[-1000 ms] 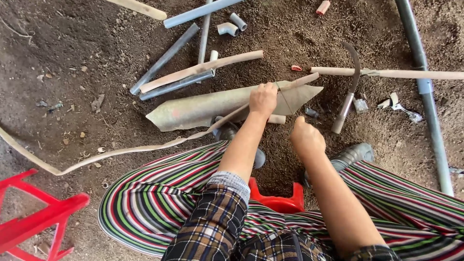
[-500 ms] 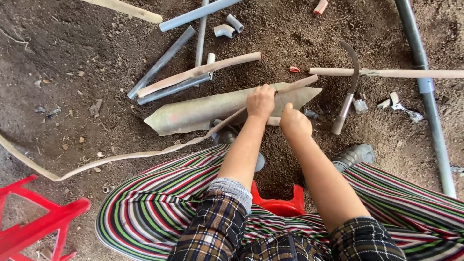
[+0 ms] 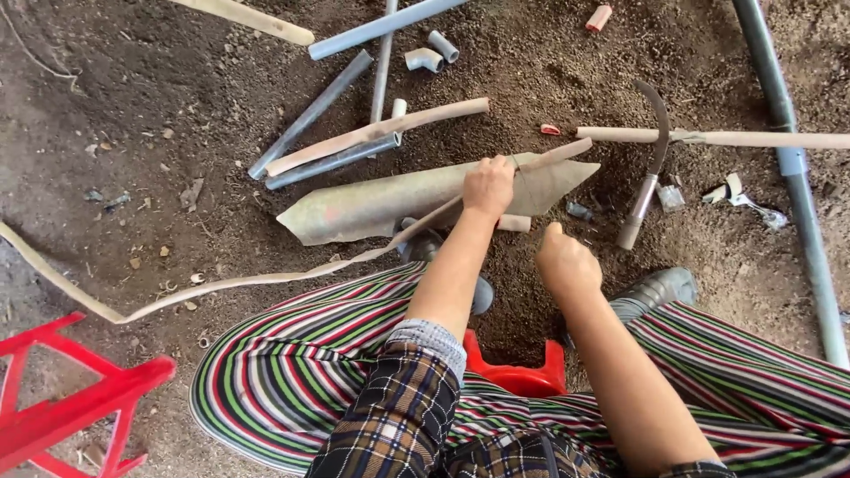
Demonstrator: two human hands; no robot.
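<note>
Down at the bottom of the frame, plaid sleeves and striped trousers, with a red stool (image 3: 518, 376) wedged between the knees and another red stool (image 3: 71, 407) at lower left. Just above centre right, the right hand (image 3: 567, 261) hovers over the dirt, curled into a loose fist, nothing visibly in it. Up a little at centre, the left hand (image 3: 489, 186) is clamped tight around a long pale strip (image 3: 266, 279) that trails away in a curve to the left edge. That hand sits on a broad, grey-brown curved sheath (image 3: 398, 199) lying across the middle of the ground. To the right lies a sickle (image 3: 651, 168), beside a long stick (image 3: 726, 138). Farther up, grey pipes (image 3: 310, 115) and pipe fittings (image 3: 429, 53) scatter across the soil.
</note>
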